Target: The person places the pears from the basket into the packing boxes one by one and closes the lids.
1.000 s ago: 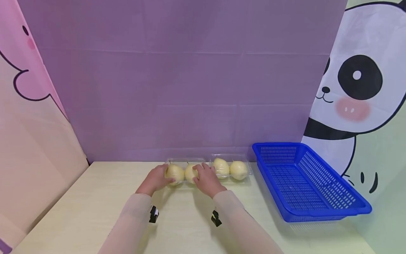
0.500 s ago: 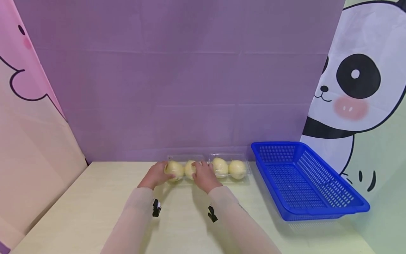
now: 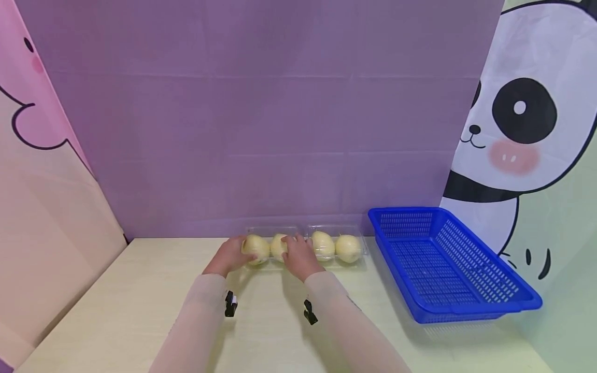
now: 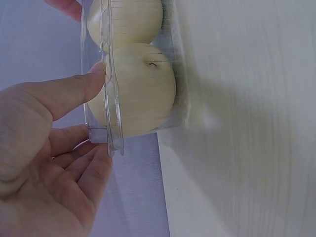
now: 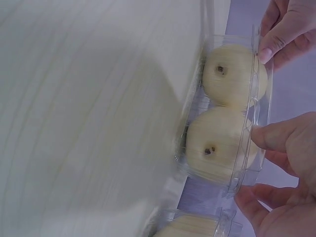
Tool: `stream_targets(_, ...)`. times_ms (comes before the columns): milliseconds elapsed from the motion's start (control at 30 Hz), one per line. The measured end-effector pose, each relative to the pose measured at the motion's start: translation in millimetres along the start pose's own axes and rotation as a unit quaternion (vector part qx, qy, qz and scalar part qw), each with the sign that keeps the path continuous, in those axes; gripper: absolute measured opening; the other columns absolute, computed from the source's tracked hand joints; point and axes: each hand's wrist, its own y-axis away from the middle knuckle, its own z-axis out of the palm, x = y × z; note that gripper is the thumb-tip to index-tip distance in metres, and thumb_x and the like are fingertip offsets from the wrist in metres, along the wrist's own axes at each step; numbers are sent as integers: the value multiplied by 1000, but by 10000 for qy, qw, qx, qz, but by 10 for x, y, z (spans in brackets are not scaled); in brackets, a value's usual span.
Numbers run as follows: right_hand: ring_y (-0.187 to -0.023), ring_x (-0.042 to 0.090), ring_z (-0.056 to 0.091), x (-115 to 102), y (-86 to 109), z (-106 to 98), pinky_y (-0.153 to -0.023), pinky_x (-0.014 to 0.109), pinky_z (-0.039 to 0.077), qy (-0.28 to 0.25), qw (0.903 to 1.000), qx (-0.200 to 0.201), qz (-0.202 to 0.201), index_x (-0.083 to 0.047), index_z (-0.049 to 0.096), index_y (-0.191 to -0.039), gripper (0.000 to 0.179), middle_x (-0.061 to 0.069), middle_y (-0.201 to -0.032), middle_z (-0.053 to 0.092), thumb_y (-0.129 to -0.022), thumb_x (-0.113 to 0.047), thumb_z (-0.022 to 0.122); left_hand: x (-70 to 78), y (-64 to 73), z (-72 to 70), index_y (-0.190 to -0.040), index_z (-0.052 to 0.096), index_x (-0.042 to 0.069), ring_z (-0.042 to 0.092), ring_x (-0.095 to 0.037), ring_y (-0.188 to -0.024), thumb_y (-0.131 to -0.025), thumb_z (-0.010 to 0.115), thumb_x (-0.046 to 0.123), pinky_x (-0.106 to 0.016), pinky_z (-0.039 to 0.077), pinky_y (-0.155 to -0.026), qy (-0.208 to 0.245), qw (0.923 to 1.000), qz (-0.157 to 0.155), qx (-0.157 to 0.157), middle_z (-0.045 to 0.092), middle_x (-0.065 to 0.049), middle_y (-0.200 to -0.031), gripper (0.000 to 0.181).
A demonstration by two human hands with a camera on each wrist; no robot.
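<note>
A clear plastic clamshell box (image 5: 257,165) with two pale yellow pears (image 3: 256,249) stands at the back of the table. My left hand (image 3: 228,256) grips its left end; in the left wrist view the thumb lies on the lid's side and the fingers curl at the box's end. At the other end my right hand (image 3: 300,258) pinches the box between thumb and fingers, seen in the right wrist view. Just right of it, a second clear box (image 3: 364,246) holds two more pears (image 3: 348,248). My right fingertips overlap that box's left edge in the head view.
A blue perforated plastic basket (image 3: 459,311) stands at the right of the pale wooden table (image 3: 261,331). A purple cloth (image 3: 280,114) rises right behind the boxes. Cartoon-printed panels stand on both sides, a panda on the right one (image 3: 522,155).
The left box has shifted slightly back, into line with the second box, with both hands still gripping it. The head view has also moved a little.
</note>
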Motion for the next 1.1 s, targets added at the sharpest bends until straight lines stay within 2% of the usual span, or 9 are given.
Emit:
stream_targets(333,-118,43,50,9,7,4,-100,48,45,65,9998,127,-110,-8,61,-133,36,17,-133,56,-98,-14,66,2,-21,-7,-137,48,-16,48,-50,-126,-90,76,13,-58,39,-107,-57,10000,71,-10,50,-35,-136,62)
stream_targets(533,-110,38,54,44,14,38,-94,44,49,219,9990,294,-258,-6,63,-129,33,15,-126,59,-97,-14,66,-8,-13,2,-139,44,-17,42,-51,-131,-90,75,15,-58,35,-110,86,10000,38,11,45,-36,-141,66)
stream_targets(733,-112,38,54,61,35,52,-95,43,50,310,9979,423,-381,-5,63,-128,32,16,-126,60,-98,-13,65,-16,0,25,-140,46,-15,42,-50,-132,-89,75,15,-57,35,-111,-9,9994,247,228,46,-35,-141,65)
stream_targets(1100,-111,37,55,36,130,10,-96,43,50,576,9935,598,-784,-5,63,-126,34,17,-125,60,-94,-10,68,112,131,4,-143,44,-12,41,-49,-133,-93,70,16,-58,37,-109,-179,9989,358,259,45,-32,-143,63)
